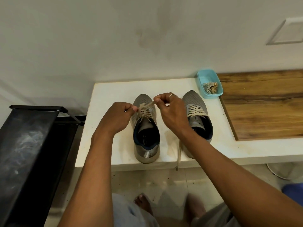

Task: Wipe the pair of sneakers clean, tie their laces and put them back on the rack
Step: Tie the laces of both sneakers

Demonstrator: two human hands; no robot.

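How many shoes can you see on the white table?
2. The left sneaker sits mid-table, its laces held by the left hand and right hand. The right sneaker stands beside it, near the blue tub.

A sneaker (146, 141) sits left of a second sneaker (199, 122) on a table (114, 89). A tub (205, 77) stands behind, upper right; a rack (29, 145) lower left.

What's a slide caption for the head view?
Left hand and right hand pinch the laces of one sneaker on a white ledge; the other sneaker has a lace dangling off the edge.
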